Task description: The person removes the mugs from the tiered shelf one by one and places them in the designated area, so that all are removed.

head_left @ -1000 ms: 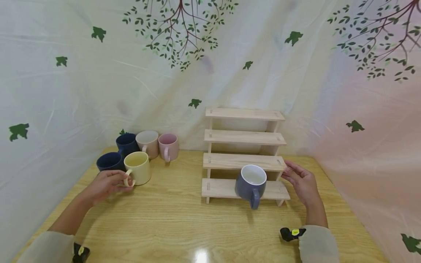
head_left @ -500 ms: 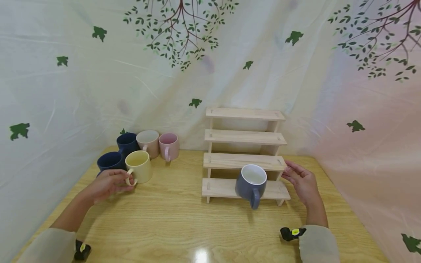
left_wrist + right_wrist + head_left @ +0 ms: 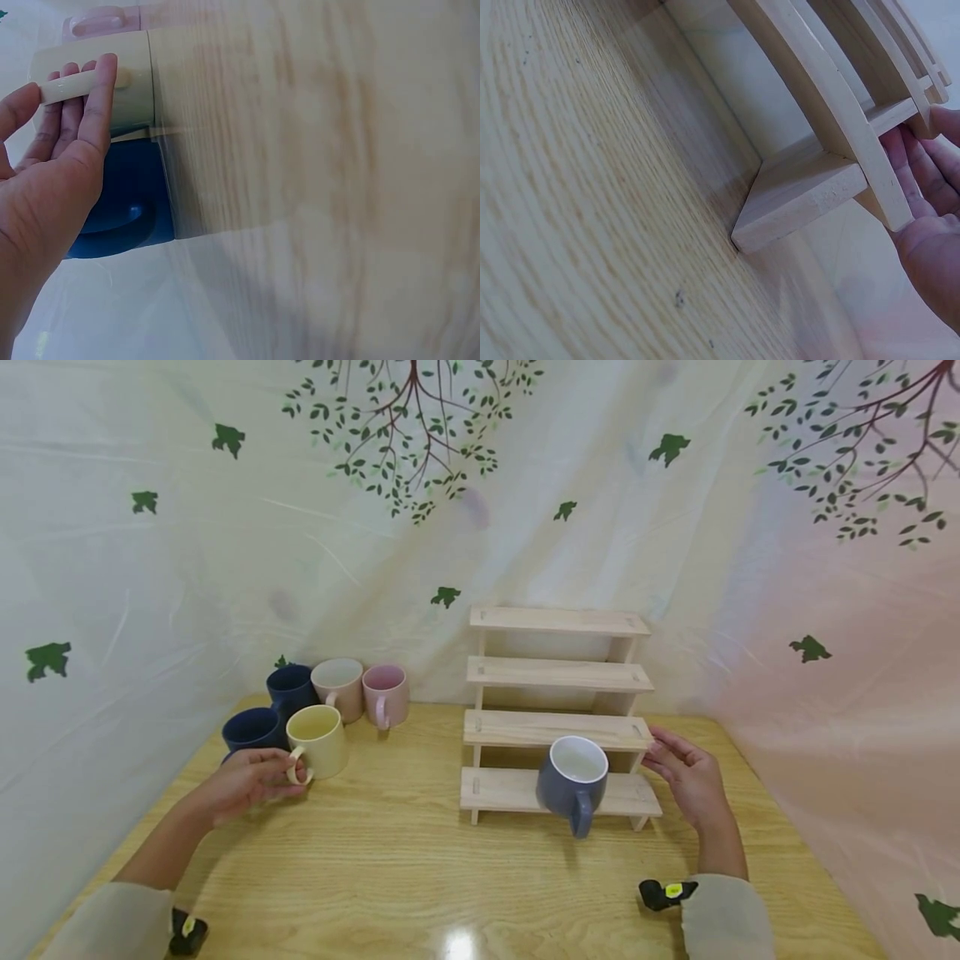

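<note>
My left hand point(image 3: 242, 785) holds the handle of a pale yellow mug point(image 3: 322, 747) at the left of the table. In the left wrist view the thumb meets one end of the mug handle point(image 3: 66, 88), and the fingers lie behind it. Right beside this mug is a dark blue mug point(image 3: 124, 199). On the right, my right hand point(image 3: 690, 781) grips the end of a stepped wooden shelf point(image 3: 551, 727) at its second tier from the bottom. A grey-blue mug point(image 3: 564, 787), white inside, stands on the lowest step, its handle towards me.
Behind the yellow mug stand another dark blue mug point(image 3: 291, 685), a beige mug point(image 3: 345, 693) and a pink mug point(image 3: 393, 697). A pale curtain point(image 3: 360, 577) printed with leaves encloses the back and sides of the wooden table point(image 3: 420, 877).
The yellow mug and my left hand have shifted very slightly to the right. My right hand, the shelf and the grey-blue mug stay where they were.
</note>
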Motion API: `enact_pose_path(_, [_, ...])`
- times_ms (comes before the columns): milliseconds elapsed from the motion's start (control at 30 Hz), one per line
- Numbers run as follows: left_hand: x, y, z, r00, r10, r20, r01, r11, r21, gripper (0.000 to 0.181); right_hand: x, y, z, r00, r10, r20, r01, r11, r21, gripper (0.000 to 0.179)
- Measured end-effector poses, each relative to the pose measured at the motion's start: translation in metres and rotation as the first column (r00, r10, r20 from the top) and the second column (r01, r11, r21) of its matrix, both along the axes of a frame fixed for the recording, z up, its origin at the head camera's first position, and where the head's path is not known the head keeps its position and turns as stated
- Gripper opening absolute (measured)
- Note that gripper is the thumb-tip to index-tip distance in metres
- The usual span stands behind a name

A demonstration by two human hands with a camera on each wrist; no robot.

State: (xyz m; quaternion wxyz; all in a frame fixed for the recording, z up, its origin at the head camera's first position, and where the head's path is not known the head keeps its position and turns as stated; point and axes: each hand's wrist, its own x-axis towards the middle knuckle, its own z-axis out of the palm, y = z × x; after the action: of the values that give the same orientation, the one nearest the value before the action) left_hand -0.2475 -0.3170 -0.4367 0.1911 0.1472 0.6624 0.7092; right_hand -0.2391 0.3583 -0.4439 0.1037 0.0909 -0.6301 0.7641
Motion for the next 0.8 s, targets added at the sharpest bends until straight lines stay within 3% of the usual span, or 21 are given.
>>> enact_pose_path(233, [0.001, -0.001, 0.001, 1.000, 0.014, 0.024, -0.014, 1.000, -0.007, 0.020, 0.001, 0.000, -0.001, 1.000, 0.000, 0.008, 0.000, 1.000, -0.011, 0.045])
enact_pose_path(367, [0.003, 0.003, 0.008, 0.996, 0.085, 0.032, -0.081, 0.989, -0.120, 0.024, 0.001, -0.002, 0.001, 1.000, -0.004, 0.008, 0.004, 1.000, -0.023, 0.045])
enact_pose_path(433, [0.004, 0.006, 0.014, 0.993, 0.115, -0.002, -0.112, 0.963, -0.245, 0.034, 0.001, -0.002, 0.001, 1.000, -0.006, 0.006, 0.006, 1.000, -0.024, 0.044])
enact_pose_path(500, [0.005, 0.010, 0.020, 0.989, 0.138, -0.046, -0.146, 0.918, -0.369, 0.044, 0.002, -0.002, 0.001, 1.000, -0.008, 0.007, 0.008, 1.000, -0.024, 0.044])
enact_pose_path(600, [0.007, 0.015, 0.030, 0.984, 0.127, -0.125, -0.173, 0.846, -0.503, 0.048, 0.002, -0.002, 0.002, 1.000, -0.015, 0.007, 0.015, 1.000, -0.015, 0.044])
enact_pose_path(733, [0.009, 0.019, 0.045, 0.969, 0.131, -0.210, -0.231, 0.788, -0.571, 0.050, 0.003, -0.002, 0.001, 1.000, -0.022, 0.004, 0.022, 0.999, -0.023, 0.043])
enact_pose_path(800, [0.009, 0.020, 0.053, 0.957, 0.139, -0.253, -0.265, 0.772, -0.578, 0.052, 0.003, -0.002, 0.001, 1.000, -0.014, 0.002, 0.014, 0.999, -0.038, 0.043])
